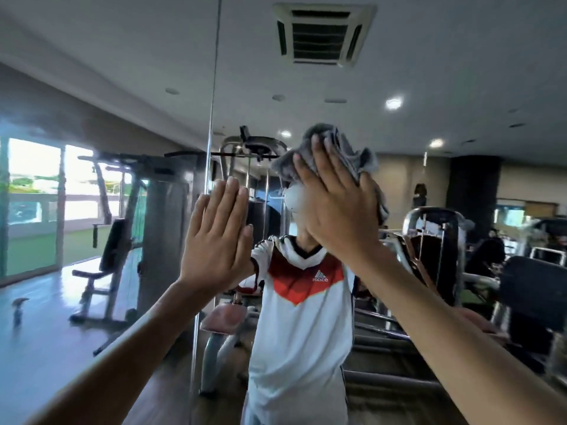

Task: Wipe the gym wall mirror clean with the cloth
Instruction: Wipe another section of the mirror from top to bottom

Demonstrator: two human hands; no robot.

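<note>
Head view: the gym wall mirror (429, 87) fills almost everything in front of the person, with a vertical seam (211, 118) between two panels running down just left of centre. In the glass you see the room behind: bright windows (33, 179) at far left, a multi-gym machine with a padded bench (119, 240) beside them, and more weight machines (429, 240) off to the right. The person's own reflection, in a white jersey with a red chevron (302, 317), stands in the middle, its head mostly hidden behind the raised hands. Both bare forearms reach up and forward to the glass.

The left hand (216, 237) lies flat on the mirror just right of the seam, fingers straight and together, grasping nothing. The right hand (334, 204) is higher and to the right, fingers straight and spread over the grey cloth (337, 145), pressing it against the glass rather than clenching it. The cloth bunches out above the fingertips and hangs down past the hand's right edge.

Overhead, a ceiling air-conditioning cassette (322, 33) is reflected. Low at far left, a spray bottle (19, 308) stands on the reflected floor.
</note>
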